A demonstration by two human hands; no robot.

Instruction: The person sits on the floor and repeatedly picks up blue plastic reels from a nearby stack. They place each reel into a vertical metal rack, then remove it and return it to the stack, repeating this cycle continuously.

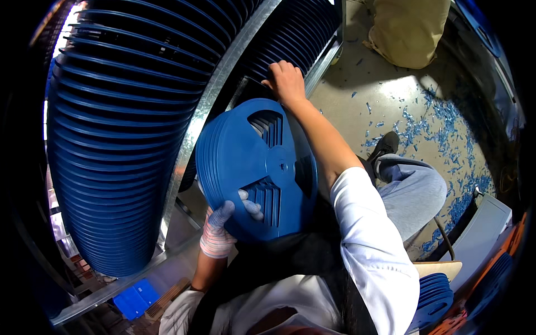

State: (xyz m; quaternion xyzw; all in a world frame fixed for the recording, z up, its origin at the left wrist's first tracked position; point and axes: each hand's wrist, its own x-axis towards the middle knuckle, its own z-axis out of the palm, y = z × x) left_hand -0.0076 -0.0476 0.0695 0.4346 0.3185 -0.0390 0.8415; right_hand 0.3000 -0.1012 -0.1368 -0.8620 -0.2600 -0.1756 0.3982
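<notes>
A stack of blue plastic reels is held up in front of my body, its flat side with wedge-shaped cutouts facing me. My left hand, in a pale glove with a striped cuff, grips the stack at its lower left. The thumb presses the front reel, and fingertips show through a cutout. My bare right hand reaches beyond the stack to a rack row of blue reels, its fingers curled at their edges. What those fingers hold, if anything, is hidden.
A long curved row of blue reels fills the left, beside a metal rail. Blue plastic scraps litter the floor on the right. A tan sack-like shape stands at the far right. More blue reels sit lower right.
</notes>
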